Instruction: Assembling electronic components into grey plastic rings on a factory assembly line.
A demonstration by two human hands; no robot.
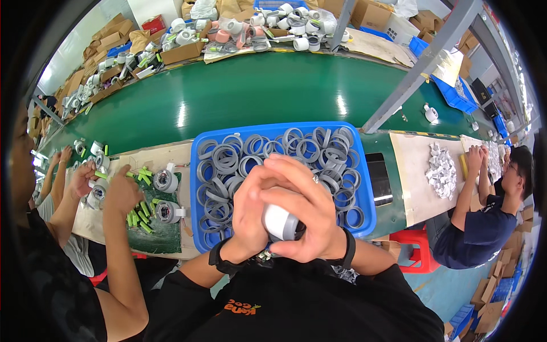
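Above the near half of a blue tray [368, 194], close in front of the person's chest, a white rounded part [278, 221] with a grey band sits between two bare hands. The left hand [249, 214] is closed around its left side, and the right hand [312, 214] wraps over the top and down the right side, the fingers of both meeting above it. Only the lower front of the part shows (the rest is hidden behind fingers), with a dark opening toward its lower right end. A silvery finger ring [316, 178] is on the right hand, and each wrist wears a black band, one on the left [219, 256] and one on the right [349, 248]. Under and around the hands, the tray holds many loose grey rings [227, 158], some flat, some tilted or standing on edge. Just beside the tray's right side lies a dark flat panel [379, 178]. To the left, two round grey and white parts [166, 181] lie near scattered light-green pieces [139, 219], and a co-worker's hand [122, 191] is raised just beside those pieces. To the right, a heap of small white pieces [441, 172] lies on a pale sheet [413, 159], with another person [478, 228] seated near it. Beyond the tray runs a shiny green surface [239, 91], and along its far side white and pink parts [233, 31] are piled up.
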